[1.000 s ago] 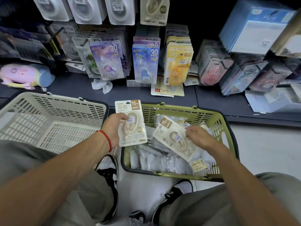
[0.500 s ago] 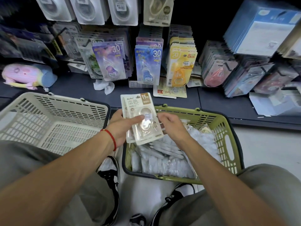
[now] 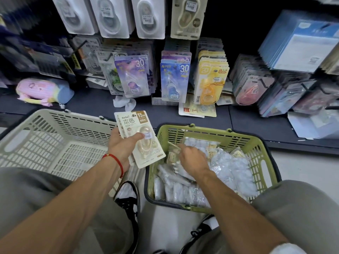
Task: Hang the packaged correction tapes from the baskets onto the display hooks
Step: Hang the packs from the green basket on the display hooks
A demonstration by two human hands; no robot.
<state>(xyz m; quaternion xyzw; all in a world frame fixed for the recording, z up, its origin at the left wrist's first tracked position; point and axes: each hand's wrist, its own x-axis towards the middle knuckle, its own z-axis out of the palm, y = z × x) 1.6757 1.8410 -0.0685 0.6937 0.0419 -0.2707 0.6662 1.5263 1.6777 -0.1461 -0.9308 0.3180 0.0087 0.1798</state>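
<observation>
Now the left hand (image 3: 122, 146) pinches a small stack of correction tape packs (image 3: 141, 138) in its grip, thumb across the front, while the right hand (image 3: 192, 158), grip unclear, reaches into the green basket (image 3: 256, 143); the packs look light, stiff, slippery, best held by card edges.

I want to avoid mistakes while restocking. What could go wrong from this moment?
1. The left hand grips a stack of beige correction tape packs by one side only; the loose front pack could perhaps slip and fall between the baskets.
2. The right hand digs in the crowded green basket; pulling one pack may drag neighbours over the rim.
</observation>
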